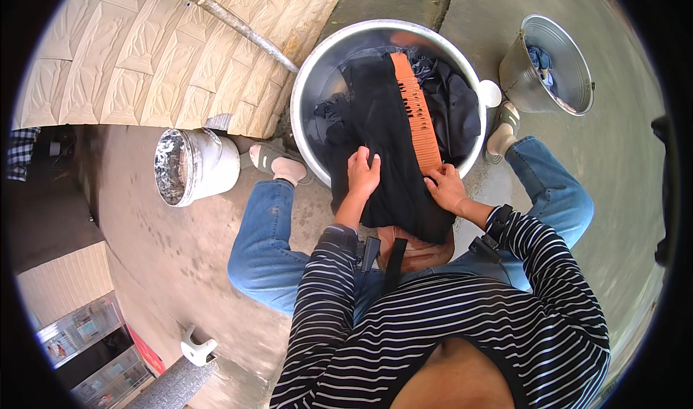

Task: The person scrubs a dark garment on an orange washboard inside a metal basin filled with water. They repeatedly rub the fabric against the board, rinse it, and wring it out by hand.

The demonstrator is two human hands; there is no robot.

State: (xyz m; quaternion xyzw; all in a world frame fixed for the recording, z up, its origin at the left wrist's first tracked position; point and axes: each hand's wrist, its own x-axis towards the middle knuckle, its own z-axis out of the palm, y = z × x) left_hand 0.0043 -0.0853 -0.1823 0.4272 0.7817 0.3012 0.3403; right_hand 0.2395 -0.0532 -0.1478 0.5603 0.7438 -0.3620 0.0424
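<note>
A large metal basin (301, 100) stands on the ground between my feet. An orange-brown ribbed washboard (418, 115) slants out of it towards me. Black cloth (373, 106), wet-looking, is spread over the left part of the board and hangs past the near rim. My left hand (364, 175) pinches a fold of this cloth. At the board's near right edge, my right hand (447, 188) has hold of the cloth's border. More dark cloth (449, 106) is bunched at the right inside the basin. Below the hanging cloth a reddish-brown surface shows, partly hidden.
A metal bucket (511, 68) with blue cloth (540, 60) inside stands at the right. A small white cup-like thing (490, 94) touches the basin's right rim. To the left are a stained white bucket (214, 165), a pipe (238, 24) and a tiled wall (162, 57).
</note>
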